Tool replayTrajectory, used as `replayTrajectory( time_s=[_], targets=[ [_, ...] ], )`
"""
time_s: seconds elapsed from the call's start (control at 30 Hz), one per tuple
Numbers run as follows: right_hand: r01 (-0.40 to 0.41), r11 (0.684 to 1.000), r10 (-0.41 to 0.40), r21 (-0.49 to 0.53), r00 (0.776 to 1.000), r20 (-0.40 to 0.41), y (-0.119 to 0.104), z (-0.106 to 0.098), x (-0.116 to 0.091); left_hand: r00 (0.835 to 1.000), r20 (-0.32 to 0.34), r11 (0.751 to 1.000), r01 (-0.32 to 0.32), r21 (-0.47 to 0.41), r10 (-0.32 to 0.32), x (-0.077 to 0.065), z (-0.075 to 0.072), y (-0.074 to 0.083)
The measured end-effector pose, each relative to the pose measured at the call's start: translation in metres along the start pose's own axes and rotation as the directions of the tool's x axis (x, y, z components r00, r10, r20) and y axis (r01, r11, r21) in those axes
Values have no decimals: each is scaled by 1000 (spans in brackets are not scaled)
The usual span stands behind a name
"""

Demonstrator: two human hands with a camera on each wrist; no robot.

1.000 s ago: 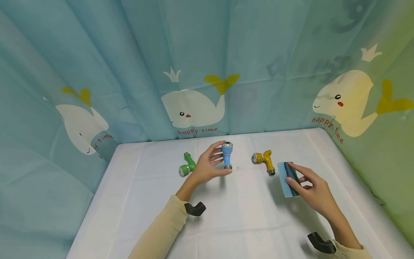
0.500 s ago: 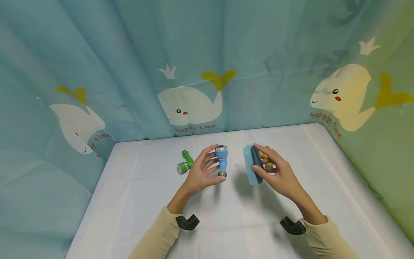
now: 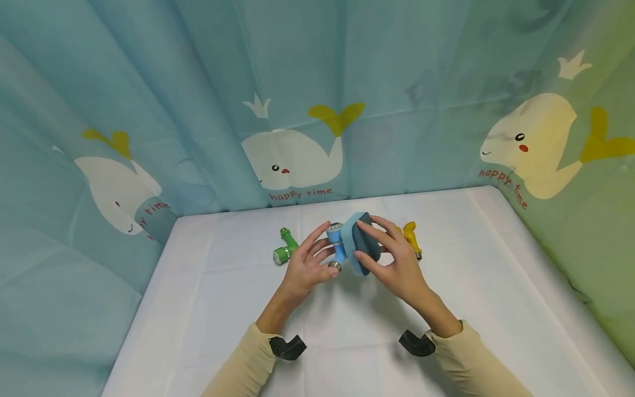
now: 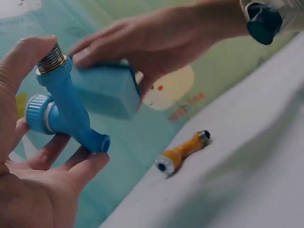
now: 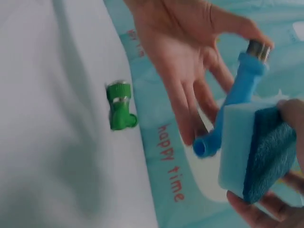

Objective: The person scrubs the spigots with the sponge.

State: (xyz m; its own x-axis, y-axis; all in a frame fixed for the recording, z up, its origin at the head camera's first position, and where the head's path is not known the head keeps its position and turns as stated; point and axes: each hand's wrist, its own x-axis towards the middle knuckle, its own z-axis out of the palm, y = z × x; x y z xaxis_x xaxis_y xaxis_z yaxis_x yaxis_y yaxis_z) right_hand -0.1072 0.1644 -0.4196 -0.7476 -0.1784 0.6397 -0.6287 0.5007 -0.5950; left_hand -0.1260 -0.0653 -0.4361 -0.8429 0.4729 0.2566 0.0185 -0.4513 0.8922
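Note:
My left hand [image 3: 303,271] pinches a blue plastic tap [image 3: 339,252] between thumb and fingertips, up off the table. In the left wrist view, the thumb presses the threaded metal end of the tap while fingers support its spout end. My right hand [image 3: 401,270] grips a light-blue sponge [image 3: 350,242] by its dark scouring side, thumb and fingers on opposite edges. The sponge's soft face is right up against the tap's side. It overlaps part of the tap in the right wrist view [image 5: 236,142].
A green tap [image 3: 281,255] lies on the white-covered table [image 3: 223,309], left of the hands. Behind the right hand lies a yellow tap [image 3: 410,237], partly hidden. A whale-print curtain [image 3: 297,66] stands along the table's back and sides.
My right hand has carried the sponge leftward from the table's right side to the blue tap, passing the yellow tap. My left hand has shifted slightly left and tilted the blue tap.

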Motion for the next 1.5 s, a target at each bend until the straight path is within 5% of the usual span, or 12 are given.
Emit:
replayTrajectory(
  time_s=[0.4,0.53,0.73,0.97,1.13,1.5],
  targets=[
    [153,987,-153,-43,988,-1,-6,-5,-1,999,24,999,-43,7,42,3,1,15],
    [111,992,-112,-64,994,2,-5,-5,-2,997,39,998,-62,-10,62,2,2,16],
    [48,995,-46,83,998,-30,-16,-3,-7,994,42,995,-98,9,98,4,5,18],
    [25,999,-24,35,999,-33,-15,6,-13,996,-22,996,-90,2,90,2,4,15],
    [86,991,-87,102,996,8,-21,8,-16,993,-16,991,-111,78,113,0,1,14],
    [183,983,-182,-18,982,44,-13,0,-10,991,19,981,-136,135,135,-4,2,19]
  ],
)
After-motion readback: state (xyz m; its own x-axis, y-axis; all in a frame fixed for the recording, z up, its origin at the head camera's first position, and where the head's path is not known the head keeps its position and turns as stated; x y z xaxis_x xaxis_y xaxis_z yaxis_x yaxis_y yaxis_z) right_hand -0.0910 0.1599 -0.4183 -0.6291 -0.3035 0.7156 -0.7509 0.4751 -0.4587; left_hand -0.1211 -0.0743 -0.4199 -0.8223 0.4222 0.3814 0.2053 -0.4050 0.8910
